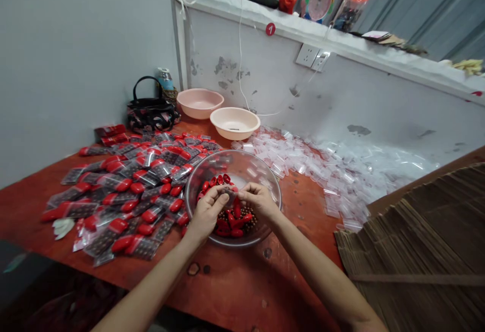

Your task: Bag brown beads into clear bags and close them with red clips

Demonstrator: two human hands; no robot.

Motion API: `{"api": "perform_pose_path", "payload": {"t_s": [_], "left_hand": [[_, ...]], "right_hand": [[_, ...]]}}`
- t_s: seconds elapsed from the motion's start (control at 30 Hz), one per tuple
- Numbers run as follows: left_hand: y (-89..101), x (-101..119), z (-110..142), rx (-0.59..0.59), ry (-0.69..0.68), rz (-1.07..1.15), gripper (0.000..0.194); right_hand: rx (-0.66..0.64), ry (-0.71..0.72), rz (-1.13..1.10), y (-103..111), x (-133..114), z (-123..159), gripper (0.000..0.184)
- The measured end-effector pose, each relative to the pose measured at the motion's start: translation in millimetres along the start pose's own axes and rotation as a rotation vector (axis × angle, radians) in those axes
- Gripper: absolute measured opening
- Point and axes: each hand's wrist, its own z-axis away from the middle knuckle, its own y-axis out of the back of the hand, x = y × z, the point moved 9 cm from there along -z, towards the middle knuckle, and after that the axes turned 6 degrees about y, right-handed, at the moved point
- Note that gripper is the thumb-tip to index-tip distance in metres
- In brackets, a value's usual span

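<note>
Over glass bowl [233, 157], I log left hand [206, 211] and right hand [259, 201] pinching small translucent piece [228, 194], grip narrow; bowl beneath catches drops.

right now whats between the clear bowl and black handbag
The head view shows clear packets of red pieces and dark beads lying between the clear bowl and the black handbag.

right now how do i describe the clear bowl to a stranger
On the orange-red tabletop, between the red-and-black packets and the loose clear plastic bags, sits a clear round bowl. Unlike the two pale pink basins behind it, it is see-through.
</note>
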Motion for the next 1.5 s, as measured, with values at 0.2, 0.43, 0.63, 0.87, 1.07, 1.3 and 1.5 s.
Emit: {"api": "perform_pose_path", "payload": {"t_s": [0.2, 0.43, 0.63, 0.87, 1.07, 1.3, 1.5], "left_hand": [[-2.8, 1.5, 0.4, -0.020, -0.007, -0.100, 0.029], [-5.0, 15.5, 7.0, 0.052, -0.159, -0.489, 0.025], [0.2, 24.5, 12.1, 0.149, -0.225, -0.515, 0.022], [-9.8, 28.7, 18.4, 0.126, -0.276, -0.469, 0.020], [-5.9, 12.1, 5.5, 0.069, -0.074, -0.213, 0.025], [1.7, 1.7, 3.6, 0.074, 0.093, 0.213, 0.033], [-1.6, 18.1, 12.6, 0.066, -0.139, -0.320, 0.025]], "right_hand": [[-0.040, 0.090, 0.101, 8.6, -24.5, 1.4, 0.028], [-0.176, 0.670, 0.861, -19.0, -98.8, 25.6, 0.027], [-0.189, 0.683, 1.077, -27.2, -84.5, 30.7, 0.022], [-0.223, 0.692, 1.155, -32.9, -83.8, 41.7, 0.017], [-0.130, 0.550, 0.719, -17.0, -86.1, 27.2, 0.026], [-0.034, 0.209, -0.171, 5.5, -45.4, 23.3, 0.032], [-0.008, 0.077, -0.189, 6.6, -36.1, 17.6, 0.029]]}}
